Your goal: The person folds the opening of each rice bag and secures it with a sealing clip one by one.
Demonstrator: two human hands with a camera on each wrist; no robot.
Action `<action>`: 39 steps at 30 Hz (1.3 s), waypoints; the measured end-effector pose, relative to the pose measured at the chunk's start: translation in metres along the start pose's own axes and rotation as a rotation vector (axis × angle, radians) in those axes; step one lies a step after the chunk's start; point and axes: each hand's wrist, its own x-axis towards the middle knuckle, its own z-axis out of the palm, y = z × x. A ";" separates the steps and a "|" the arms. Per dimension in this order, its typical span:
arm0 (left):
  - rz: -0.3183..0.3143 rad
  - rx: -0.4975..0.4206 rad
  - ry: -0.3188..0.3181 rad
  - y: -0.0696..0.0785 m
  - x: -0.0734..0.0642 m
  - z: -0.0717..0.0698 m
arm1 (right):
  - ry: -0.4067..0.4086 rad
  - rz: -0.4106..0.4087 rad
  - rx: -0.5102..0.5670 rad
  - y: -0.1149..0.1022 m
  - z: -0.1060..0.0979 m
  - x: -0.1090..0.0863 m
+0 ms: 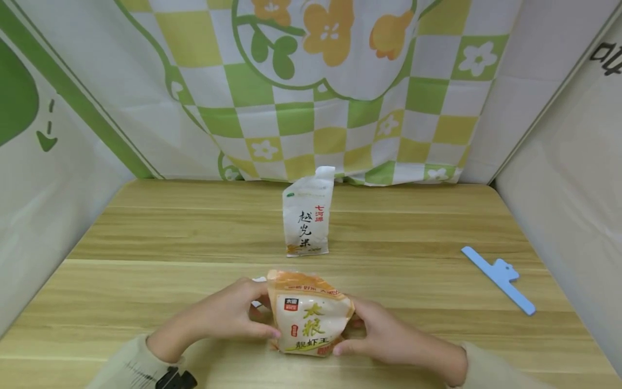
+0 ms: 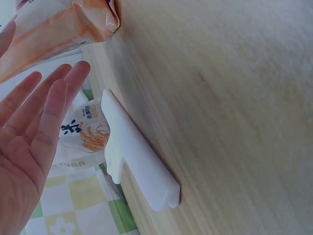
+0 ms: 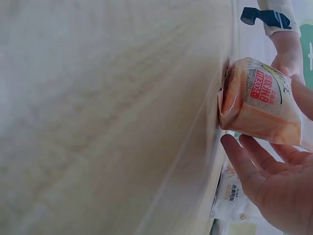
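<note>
- The Tailiang rice bag (image 1: 313,316) stands on the tabletop (image 1: 413,227) directly between the two hands, its long axis upright and its printed front towards the person.
- Left hand (image 1: 235,313): at the bag's left edge, thumb by its lower front corner. Its fingers are nearly straight and spread apart, not clamped; whether they touch the bag's back I cannot tell.
- Right hand (image 1: 381,335): at the bag's right edge, thumb by the lower right corner. Its fingers are apart and loosely bent beside the bag, not clamped on it.
- Neither hand is clearly nearer; the bag lies inward from both sets of fingers.
- White sealing clip (image 2: 139,156): left of the bag and a little behind, mostly hidden by the left hand from above.
- Blue sealing clip (image 1: 500,280): well to the bag's right, lying slantwise.
- White Koshihikari rice bag (image 1: 308,221): upright behind the Tailiang rice bag, apart from it.
</note>
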 end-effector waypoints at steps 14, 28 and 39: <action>0.001 -0.126 -0.045 0.000 0.004 0.005 | 0.055 0.074 -0.034 -0.004 0.001 0.005; 0.016 -0.118 -0.037 0.000 0.016 0.009 | 0.081 0.059 -0.008 0.002 -0.006 -0.002; 0.035 -0.079 -0.038 0.002 0.033 0.013 | 0.110 0.069 -0.010 0.005 -0.017 -0.009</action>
